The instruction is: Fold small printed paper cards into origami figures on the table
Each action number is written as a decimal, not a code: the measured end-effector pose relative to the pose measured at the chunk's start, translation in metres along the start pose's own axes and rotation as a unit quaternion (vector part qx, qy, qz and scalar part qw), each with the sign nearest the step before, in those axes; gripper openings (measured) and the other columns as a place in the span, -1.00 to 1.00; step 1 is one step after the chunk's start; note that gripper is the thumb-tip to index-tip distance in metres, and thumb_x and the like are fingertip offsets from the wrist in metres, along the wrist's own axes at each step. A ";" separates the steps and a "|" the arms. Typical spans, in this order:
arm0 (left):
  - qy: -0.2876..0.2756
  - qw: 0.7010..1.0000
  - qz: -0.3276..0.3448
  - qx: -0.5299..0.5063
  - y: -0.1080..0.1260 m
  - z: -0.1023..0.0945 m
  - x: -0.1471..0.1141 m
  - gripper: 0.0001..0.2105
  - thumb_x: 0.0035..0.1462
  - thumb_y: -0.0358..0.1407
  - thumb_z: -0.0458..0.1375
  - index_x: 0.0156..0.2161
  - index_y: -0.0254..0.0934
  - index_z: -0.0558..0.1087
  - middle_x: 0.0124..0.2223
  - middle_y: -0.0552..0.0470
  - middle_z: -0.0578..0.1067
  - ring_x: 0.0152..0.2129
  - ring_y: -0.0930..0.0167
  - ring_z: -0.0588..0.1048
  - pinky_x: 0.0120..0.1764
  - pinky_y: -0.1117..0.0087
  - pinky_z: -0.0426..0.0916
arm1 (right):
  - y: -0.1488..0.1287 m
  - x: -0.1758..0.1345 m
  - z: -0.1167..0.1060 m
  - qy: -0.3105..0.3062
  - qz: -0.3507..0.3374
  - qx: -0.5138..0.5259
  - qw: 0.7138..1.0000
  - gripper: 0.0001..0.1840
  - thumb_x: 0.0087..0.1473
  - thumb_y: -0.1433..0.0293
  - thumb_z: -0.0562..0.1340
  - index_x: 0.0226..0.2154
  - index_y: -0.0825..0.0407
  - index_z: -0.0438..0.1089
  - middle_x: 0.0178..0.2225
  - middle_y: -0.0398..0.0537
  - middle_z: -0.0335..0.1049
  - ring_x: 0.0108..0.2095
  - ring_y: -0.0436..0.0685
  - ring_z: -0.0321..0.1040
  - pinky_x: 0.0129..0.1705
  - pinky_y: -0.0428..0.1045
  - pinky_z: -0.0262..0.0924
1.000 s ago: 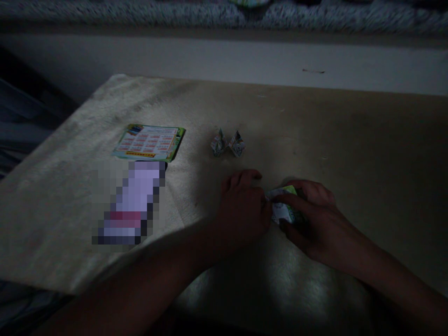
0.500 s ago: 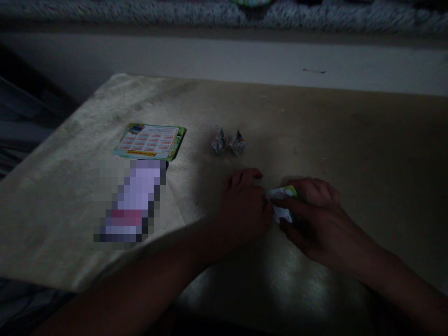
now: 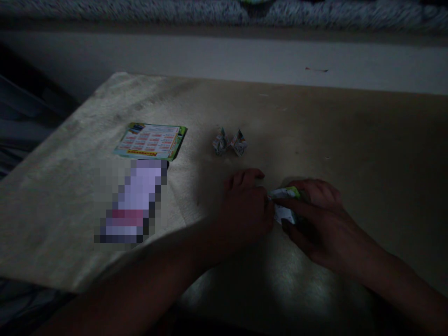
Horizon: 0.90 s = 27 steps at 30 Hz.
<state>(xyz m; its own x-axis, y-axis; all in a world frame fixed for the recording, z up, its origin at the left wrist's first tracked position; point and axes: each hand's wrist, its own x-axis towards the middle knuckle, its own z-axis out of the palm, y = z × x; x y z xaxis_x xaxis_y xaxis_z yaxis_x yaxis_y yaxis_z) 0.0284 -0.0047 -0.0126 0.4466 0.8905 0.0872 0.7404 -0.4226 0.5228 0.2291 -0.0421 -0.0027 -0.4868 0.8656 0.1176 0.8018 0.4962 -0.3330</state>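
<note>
Between my two hands is a small folded piece of paper [image 3: 285,215], white with a green and yellow printed edge. My left hand [image 3: 247,210] grips its left end, the fingers curled and the back of the hand upward. From the other side my right hand [image 3: 315,214] holds it, with thumb and forefinger on the near face and the other fingers behind. Parts of the paper are hidden under both hands. Beyond them stands a folded paper figure [image 3: 230,142] with two pointed ends, made of printed paper.
To the left lies a green-edged printed calendar card [image 3: 150,141]. Nearer me is a phone-like slab [image 3: 131,200], blurred by pixels. The pale table [image 3: 332,126] meets a wall [image 3: 210,56] at the back, under a speckled stone ledge [image 3: 140,14]. The light is dim.
Almost nothing differs. The whole view has shifted very slightly, and my right hand's thumb and forefinger sit a touch further right on the folded paper, baring a little more of it.
</note>
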 end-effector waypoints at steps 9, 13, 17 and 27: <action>0.002 1.000 0.003 0.009 0.000 0.001 0.000 -0.82 0.19 -0.28 0.15 -0.38 -0.29 0.54 0.16 -0.14 0.39 0.13 0.13 0.31 0.16 -0.04 0.17 | -0.003 0.002 -0.004 -0.009 -0.014 -0.041 0.999 -0.53 0.07 0.36 0.29 0.08 -0.11 0.48 0.06 0.09 0.32 0.11 0.43 0.22 0.19 0.40 0.04; 0.000 1.000 0.009 0.014 0.001 0.000 0.000 -0.82 0.19 -0.27 0.15 -0.39 -0.29 0.53 0.15 -0.14 0.40 0.13 0.12 0.31 0.15 -0.05 0.17 | -0.004 0.001 -0.006 -0.019 -0.018 -0.070 0.997 -0.55 0.10 0.32 0.28 0.07 -0.12 0.49 0.06 0.13 0.32 0.10 0.48 0.22 0.21 0.44 0.01; -0.003 1.000 0.015 0.024 0.000 -0.002 0.001 -0.81 0.20 -0.25 0.14 -0.38 -0.30 0.51 0.15 -0.16 0.39 0.12 0.12 0.32 0.16 -0.04 0.18 | -0.004 0.002 -0.006 -0.028 -0.016 -0.069 0.997 -0.54 0.12 0.31 0.27 0.09 -0.11 0.49 0.06 0.14 0.32 0.11 0.46 0.21 0.21 0.43 0.01; 0.004 0.978 0.182 0.098 -0.001 -0.013 -0.007 -0.83 0.29 -0.35 0.09 -0.20 -0.29 0.55 -0.06 -0.10 0.48 -0.09 0.23 0.40 -0.02 0.15 0.27 | -0.002 0.002 -0.005 -0.033 -0.007 -0.035 0.999 -0.51 0.13 0.35 0.25 0.13 -0.11 0.46 0.04 0.09 0.30 0.12 0.39 0.19 0.22 0.37 0.02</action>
<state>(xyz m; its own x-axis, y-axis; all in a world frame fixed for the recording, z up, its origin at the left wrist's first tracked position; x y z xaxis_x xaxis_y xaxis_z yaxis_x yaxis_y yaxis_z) 0.0180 -0.0082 -0.0027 0.6952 0.6760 0.2444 0.6158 -0.7355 0.2827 0.2280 -0.0408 0.0033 -0.5175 0.8536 0.0588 0.8164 0.5132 -0.2648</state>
